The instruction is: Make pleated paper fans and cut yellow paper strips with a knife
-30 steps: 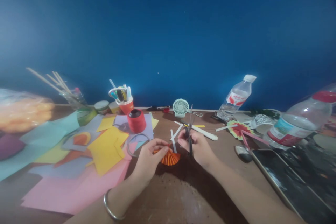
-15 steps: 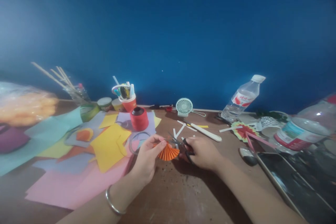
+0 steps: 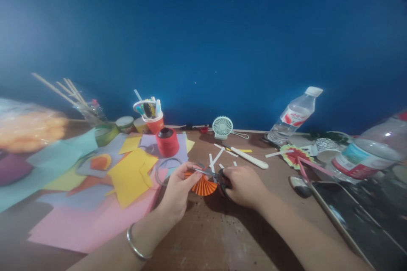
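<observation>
My left hand (image 3: 178, 190) pinches the gathered top of an orange pleated paper fan (image 3: 204, 185), whose folds spread out toward the right. My right hand (image 3: 244, 186) is closed around the black handles of a pair of scissors (image 3: 219, 174). Their blades point left and lie across the upper part of the fan, close to my left fingertips. Whether the blades are apart at the tip is too small to tell. Just beyond the scissors, several narrow white paper strips (image 3: 218, 158) lie on the brown table (image 3: 203, 237).
Coloured paper sheets (image 3: 130, 178) cover the left side, with a red thread spool (image 3: 167, 142) on them. Behind stand a cup of tools (image 3: 154, 122) and a small fan (image 3: 222, 127). A white-handled knife (image 3: 251, 159), a bottle (image 3: 295, 114) and a phone (image 3: 340, 211) are on the right.
My right hand has turned the scissors from upright to pointing left and brought the blades over the orange fan. My left hand keeps its pinch on the fan. The view has shifted slightly.
</observation>
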The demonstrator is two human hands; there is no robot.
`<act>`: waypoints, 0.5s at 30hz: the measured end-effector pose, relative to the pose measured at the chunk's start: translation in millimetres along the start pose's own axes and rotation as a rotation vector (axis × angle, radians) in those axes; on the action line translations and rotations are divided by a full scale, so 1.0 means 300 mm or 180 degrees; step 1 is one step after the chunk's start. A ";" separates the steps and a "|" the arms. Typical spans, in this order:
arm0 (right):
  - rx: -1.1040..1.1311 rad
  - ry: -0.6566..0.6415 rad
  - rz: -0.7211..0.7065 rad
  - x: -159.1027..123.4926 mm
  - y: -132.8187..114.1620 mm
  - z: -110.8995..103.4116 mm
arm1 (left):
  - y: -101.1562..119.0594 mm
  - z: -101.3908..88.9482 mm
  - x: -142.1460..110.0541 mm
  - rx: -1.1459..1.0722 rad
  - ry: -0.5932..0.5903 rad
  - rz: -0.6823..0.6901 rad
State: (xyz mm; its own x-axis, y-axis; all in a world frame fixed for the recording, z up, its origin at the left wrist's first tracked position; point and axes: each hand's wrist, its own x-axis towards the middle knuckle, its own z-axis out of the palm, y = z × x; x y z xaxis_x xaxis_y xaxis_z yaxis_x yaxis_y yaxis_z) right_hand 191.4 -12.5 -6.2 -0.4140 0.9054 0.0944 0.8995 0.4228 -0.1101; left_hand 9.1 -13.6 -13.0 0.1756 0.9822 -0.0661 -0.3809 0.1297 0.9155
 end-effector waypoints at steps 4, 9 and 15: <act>-0.0029 0.0008 -0.0018 -0.002 -0.002 -0.001 | -0.009 -0.004 0.001 -0.0088 0.0030 0.0075; -0.0007 0.0045 -0.0015 -0.002 -0.005 -0.001 | -0.011 -0.005 0.002 -0.0112 0.0041 0.0066; -0.0035 -0.0011 0.0007 0.000 -0.006 -0.001 | -0.006 -0.002 0.003 -0.0089 0.0049 0.0056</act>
State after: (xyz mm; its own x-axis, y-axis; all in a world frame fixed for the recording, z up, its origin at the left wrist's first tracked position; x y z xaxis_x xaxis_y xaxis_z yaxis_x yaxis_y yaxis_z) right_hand 189.7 -13.1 -5.7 -0.4126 0.9064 0.0907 0.9018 0.4205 -0.0996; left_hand 9.6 -12.9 -15.1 0.1546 0.9864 -0.0564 -0.4091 0.1159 0.9051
